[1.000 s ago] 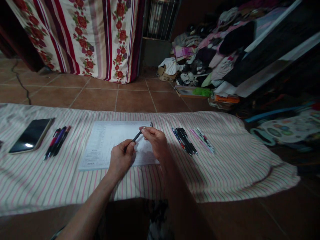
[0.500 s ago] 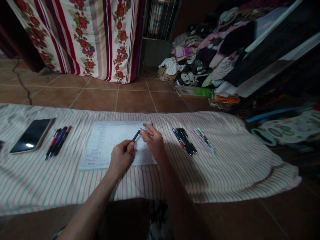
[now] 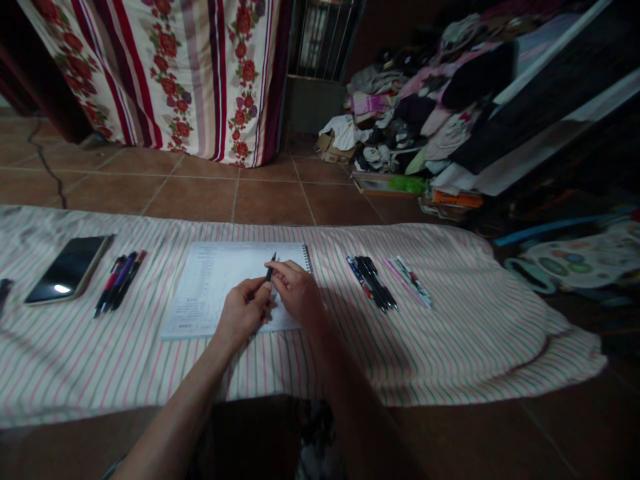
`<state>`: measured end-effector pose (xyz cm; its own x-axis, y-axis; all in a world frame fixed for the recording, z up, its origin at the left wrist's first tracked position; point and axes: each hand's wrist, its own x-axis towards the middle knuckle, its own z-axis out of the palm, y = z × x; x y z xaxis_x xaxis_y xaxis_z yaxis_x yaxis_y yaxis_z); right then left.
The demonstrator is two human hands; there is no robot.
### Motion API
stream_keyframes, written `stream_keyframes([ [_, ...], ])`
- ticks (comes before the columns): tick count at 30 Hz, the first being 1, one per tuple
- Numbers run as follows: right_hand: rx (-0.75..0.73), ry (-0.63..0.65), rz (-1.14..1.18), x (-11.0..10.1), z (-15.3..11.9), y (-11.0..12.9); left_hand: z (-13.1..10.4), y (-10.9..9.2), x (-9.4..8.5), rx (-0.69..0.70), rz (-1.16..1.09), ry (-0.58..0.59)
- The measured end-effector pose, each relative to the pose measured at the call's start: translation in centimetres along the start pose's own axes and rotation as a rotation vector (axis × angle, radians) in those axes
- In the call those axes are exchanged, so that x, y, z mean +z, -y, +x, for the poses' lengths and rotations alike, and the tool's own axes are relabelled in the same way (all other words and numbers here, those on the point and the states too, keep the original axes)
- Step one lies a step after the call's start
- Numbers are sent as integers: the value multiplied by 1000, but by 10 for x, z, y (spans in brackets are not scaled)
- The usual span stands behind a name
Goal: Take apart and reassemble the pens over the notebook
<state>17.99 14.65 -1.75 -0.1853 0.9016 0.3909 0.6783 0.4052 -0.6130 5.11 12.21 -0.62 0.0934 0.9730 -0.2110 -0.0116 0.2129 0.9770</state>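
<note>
Our left hand (image 3: 243, 311) and right hand (image 3: 296, 288) grip one dark pen (image 3: 271, 267); loosened fingers could drop it.

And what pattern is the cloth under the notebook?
The cloth is pale with pink and grey stripes, clearest in the head view.

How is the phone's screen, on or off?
Apparently off: the phone shows a plain dark screen, with only a bright glare spot near its lower end.
</note>
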Motion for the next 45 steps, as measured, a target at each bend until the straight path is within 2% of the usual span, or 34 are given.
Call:
stream_keyframes([
  [3, -5, -39, 48, -1, 2, 1, -3, -6, 0, 32, -17, 37],
  [10, -27, -161, 96, -2, 3, -1, -7, -12, -1, 65, -163, 25],
  [14, 99, -248, 137, -3, 5, -7, -5, -9, -1, 80, -267, 2],
  [19, 313, -354, 398, -2, 10, -13, -6, -10, 2, 112, -317, 3],
  [24, 341, -371, 477, 1, 11, -12, -7, -10, 3, 165, -308, 24],
  [30, 288, -287, 280, -2, 9, -1, -13, -15, 3, 242, -284, 95],
  [32, 306, -297, 249, -5, 9, 0, -13, -16, 4, 238, -251, 96],
  [34, 354, -306, 245, -10, 8, 0, -12, -15, 3, 196, -156, 71],
  [37, 471, -245, 335, -23, 6, -4, -10, -8, -2, 184, 171, 15],
  [40, 519, -171, 361, -37, -1, -9, -11, -2, -6, 364, 553, 50],
  [42, 493, -113, 357, -45, -8, -11, -13, 1, -7, 487, 743, 114],
  [45, 435, -34, 379, -54, -18, -14, -17, 2, -3, 597, 963, 199],
])
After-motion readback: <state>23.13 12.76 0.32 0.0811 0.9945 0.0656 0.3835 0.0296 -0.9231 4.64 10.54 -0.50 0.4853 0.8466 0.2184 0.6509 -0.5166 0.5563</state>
